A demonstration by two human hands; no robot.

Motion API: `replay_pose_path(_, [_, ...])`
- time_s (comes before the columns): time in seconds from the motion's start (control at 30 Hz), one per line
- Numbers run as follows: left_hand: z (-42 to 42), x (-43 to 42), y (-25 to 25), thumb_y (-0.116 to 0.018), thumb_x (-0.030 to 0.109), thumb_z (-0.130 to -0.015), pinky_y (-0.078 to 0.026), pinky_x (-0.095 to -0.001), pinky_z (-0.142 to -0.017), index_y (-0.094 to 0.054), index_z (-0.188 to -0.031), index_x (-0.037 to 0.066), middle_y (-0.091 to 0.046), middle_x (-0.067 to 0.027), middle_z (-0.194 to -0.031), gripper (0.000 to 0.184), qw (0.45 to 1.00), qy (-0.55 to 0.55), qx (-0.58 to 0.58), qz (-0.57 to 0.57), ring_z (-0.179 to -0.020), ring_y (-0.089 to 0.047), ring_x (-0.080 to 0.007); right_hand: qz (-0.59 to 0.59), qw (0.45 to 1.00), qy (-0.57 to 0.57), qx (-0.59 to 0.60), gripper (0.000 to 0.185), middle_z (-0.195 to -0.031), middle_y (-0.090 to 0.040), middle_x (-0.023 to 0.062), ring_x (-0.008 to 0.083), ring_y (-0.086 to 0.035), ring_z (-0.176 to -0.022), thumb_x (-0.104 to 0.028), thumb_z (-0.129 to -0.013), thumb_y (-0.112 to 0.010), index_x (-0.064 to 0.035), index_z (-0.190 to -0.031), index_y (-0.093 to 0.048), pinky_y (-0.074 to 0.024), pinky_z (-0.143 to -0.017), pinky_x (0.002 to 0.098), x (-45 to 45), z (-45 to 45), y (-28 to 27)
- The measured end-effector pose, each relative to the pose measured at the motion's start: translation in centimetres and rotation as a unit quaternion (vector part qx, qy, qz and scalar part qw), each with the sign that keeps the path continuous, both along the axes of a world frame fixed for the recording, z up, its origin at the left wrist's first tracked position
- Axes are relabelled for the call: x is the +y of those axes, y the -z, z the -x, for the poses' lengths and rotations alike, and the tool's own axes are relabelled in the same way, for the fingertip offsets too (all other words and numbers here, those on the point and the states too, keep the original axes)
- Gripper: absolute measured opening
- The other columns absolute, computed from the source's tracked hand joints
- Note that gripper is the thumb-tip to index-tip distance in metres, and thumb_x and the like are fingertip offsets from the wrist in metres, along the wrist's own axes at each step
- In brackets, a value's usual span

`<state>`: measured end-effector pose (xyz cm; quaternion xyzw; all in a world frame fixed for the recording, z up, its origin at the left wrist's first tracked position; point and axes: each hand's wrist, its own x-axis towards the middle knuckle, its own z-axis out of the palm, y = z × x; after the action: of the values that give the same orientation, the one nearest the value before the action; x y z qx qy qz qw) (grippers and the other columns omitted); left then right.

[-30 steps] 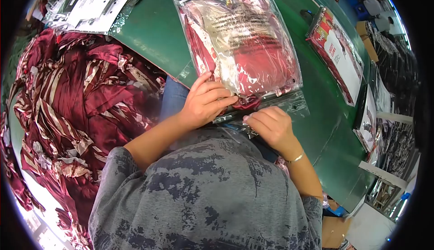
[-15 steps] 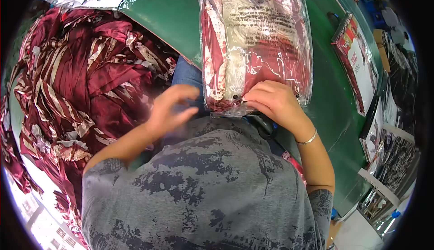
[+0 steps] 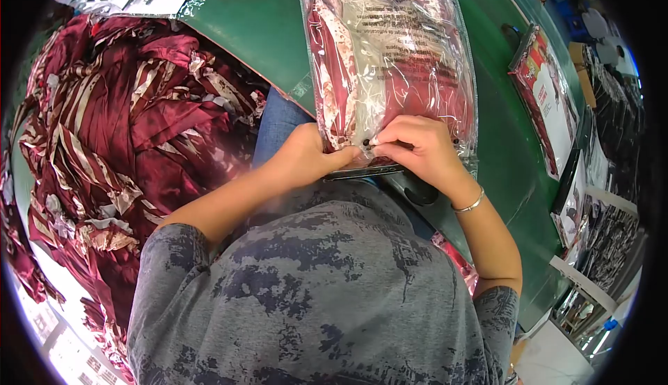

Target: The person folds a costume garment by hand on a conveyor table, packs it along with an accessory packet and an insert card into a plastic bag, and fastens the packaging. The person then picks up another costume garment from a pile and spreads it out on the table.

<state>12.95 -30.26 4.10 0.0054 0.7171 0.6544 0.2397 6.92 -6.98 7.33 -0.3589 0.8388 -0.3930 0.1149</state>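
Green tabletop (image 3: 243, 30) spreads behind, with crumpled maroon and striped cloth (image 3: 160, 127) heaped at left. Next, the left hand (image 3: 303, 157) grips the near left corner of a clear bag (image 3: 417, 58) of folded fabric, thumb on top, fingers hidden. The right hand (image 3: 421, 152) pinches its near edge beside a dark dot (image 3: 367, 143), thumb and forefinger together. Farther right lies a packaged item (image 3: 550, 100)

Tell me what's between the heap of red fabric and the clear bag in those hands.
The head view shows part of the green table, a leg in jeans and the left hand between the heap and the bag.
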Motion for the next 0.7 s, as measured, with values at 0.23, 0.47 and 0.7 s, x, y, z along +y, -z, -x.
replay_pose_path(0.23, [0.8,0.7,0.2,-0.072,0.017,-0.090,-0.051,-0.0345,-0.063,-0.071,-0.098,0.000,-0.068,-0.0092,-0.074,0.019,0.991,0.061,0.060,0.101,-0.066,-0.061,-0.0149,-0.015,0.990,0.047,-0.133,0.015,-0.077,-0.070,0.0050,0.0176,-0.066,-0.067,-0.016,-0.081,-0.080,-0.0059,-0.088,-0.071,-0.0510,-0.063,0.0294,0.4,0.3,-0.1])
replay_pose_path(0.47, [0.3,1.7,1.5,-0.070,0.022,-0.092,-0.050,-0.0384,-0.059,-0.070,-0.100,0.002,-0.065,-0.0168,-0.071,0.021,0.981,0.075,0.112,0.136,-0.059,-0.059,-0.0216,-0.038,0.959,0.040,-0.278,0.015,-0.075,-0.067,0.0009,0.0051,-0.059,-0.070,-0.007,-0.081,-0.080,-0.0015,-0.086,-0.068,-0.0485,-0.062,0.0247,0.4,1.3,-0.2])
replay_pose_path(0.7, [-1.3,1.3,3.4,-0.065,0.030,-0.096,-0.051,-0.0438,-0.066,-0.068,-0.103,0.005,-0.064,-0.0230,-0.075,0.027,0.973,0.082,0.163,0.142,-0.068,-0.062,-0.0387,-0.145,0.983,0.030,-0.106,0.024,-0.074,-0.069,0.0066,0.0168,-0.068,-0.066,-0.021,-0.077,-0.085,-0.0068,-0.084,-0.067,-0.0526,-0.061,0.0302,-0.1,0.2,-1.9])
